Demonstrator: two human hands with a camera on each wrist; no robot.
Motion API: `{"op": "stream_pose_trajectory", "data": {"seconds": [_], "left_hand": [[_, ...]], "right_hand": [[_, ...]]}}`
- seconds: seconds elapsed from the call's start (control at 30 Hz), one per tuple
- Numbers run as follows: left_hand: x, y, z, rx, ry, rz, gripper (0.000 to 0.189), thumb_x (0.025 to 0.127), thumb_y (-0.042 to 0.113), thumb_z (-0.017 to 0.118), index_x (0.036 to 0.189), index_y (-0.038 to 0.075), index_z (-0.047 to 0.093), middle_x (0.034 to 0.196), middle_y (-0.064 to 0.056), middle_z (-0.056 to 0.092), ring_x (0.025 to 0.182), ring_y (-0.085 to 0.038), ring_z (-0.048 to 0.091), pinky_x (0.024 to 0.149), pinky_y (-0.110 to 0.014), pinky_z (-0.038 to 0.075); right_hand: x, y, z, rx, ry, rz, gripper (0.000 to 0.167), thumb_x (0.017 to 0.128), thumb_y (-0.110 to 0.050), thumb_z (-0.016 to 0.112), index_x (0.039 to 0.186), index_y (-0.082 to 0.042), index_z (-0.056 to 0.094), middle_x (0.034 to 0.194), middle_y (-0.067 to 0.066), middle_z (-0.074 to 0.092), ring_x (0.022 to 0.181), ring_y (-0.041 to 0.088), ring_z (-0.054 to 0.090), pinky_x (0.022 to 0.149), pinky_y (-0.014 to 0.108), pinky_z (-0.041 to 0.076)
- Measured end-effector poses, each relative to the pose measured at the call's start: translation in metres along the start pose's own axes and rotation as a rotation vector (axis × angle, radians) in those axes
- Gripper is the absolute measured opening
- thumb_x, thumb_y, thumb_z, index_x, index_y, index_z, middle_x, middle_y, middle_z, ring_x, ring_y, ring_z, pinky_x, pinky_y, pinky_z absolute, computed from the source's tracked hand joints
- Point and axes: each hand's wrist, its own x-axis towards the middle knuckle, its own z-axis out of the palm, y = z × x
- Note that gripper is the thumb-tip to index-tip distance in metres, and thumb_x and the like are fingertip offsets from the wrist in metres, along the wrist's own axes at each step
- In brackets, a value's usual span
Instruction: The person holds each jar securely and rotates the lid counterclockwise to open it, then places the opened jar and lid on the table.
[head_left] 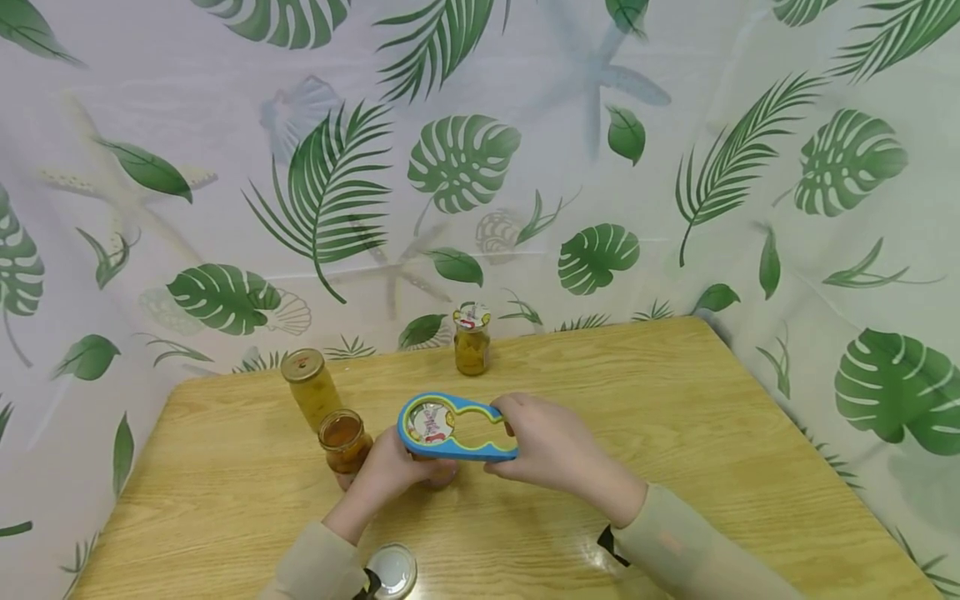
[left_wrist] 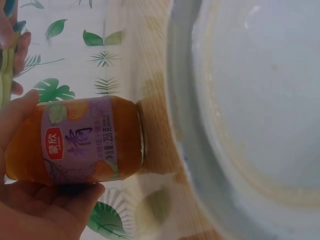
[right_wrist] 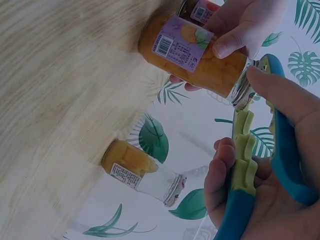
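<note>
My left hand (head_left: 390, 462) grips a glass jar of orange fruit (left_wrist: 80, 140) with a purple label, its fingers and thumb round the upper part. In the right wrist view the jar (right_wrist: 185, 50) stands with its base at the wooden table. A blue jar opener (head_left: 461, 451) with a yellow-green scalloped lining is held in my right hand (head_left: 551, 437), fingers and thumb wrapped about its open end. The opener's widest loop surrounds the jar's printed lid (head_left: 430, 422), which shows through it from above.
Left of my left hand stands a lidless jar (head_left: 345, 442) of orange contents, with a gold-lidded jar (head_left: 313, 392) behind it. A smaller lidded jar (head_left: 472, 346) is at the table's back edge. One loose lid (head_left: 393, 571) lies underside up near my left sleeve. Leaf-patterned sheeting (head_left: 525, 183) borders the table.
</note>
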Motion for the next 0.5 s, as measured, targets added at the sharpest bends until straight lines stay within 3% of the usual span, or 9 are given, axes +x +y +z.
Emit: {"op": "stream_pose_trajectory", "data": {"seconds": [0.23,0.5], "left_hand": [[0.0012,-0.0027,-0.0001,0.041,-0.009,0.008,0.06,0.077,0.013,0.095,0.13,0.003,0.069,0.124,-0.014,0.076,0.109,-0.02,0.069,0.099,-0.039,0.058],[0.0021,-0.0032,0.0007,0.021,0.009,-0.001,0.061,0.076,0.012,0.095,0.13,0.004,0.068,0.123,-0.014,0.076,0.108,-0.02,0.069,0.101,-0.042,0.057]], "right_hand": [[0.0004,0.0005,0.003,-0.002,-0.01,-0.006,0.06,0.077,-0.038,0.096,0.119,-0.008,0.067,0.092,0.001,0.066,0.075,0.01,0.052,0.061,0.023,0.043],[0.0011,0.0015,0.0059,0.01,-0.009,0.014,0.059,0.077,-0.037,0.096,0.12,-0.009,0.066,0.091,-0.001,0.064,0.075,0.01,0.053,0.061,0.024,0.044]]}}
